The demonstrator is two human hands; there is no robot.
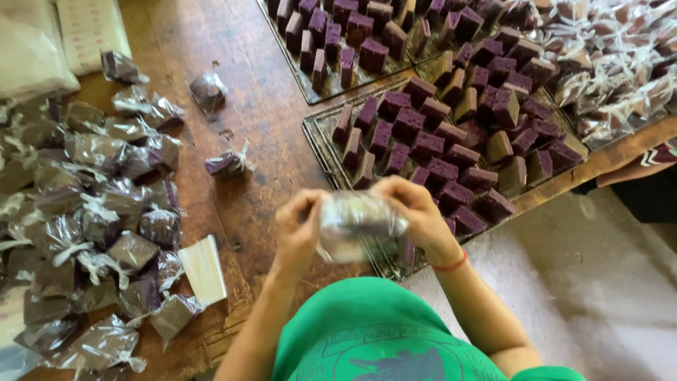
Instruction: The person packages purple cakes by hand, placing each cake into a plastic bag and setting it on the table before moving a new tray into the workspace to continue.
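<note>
1. Held up near the body, over the near edge of the wooden table (pixel 247 106): a clear plastic wrapper (pixel 360 226) around a dark block, just in front of the near tray (pixel 321 137) of bare purple squares (pixel 423 130)
2. Left hand (pixel 300 229) pinching the wrapper's left end, right hand (pixel 416 212) pinching the right end, fingers closed on the film
3. Probably light, soft and crumbly inside; film thin, crinkly, likely slippery
4. Best gripped at the loose film ends, not squeezed at the middle
5. Left on the table: a heap of wrapped pieces (pixel 92 219)
</note>
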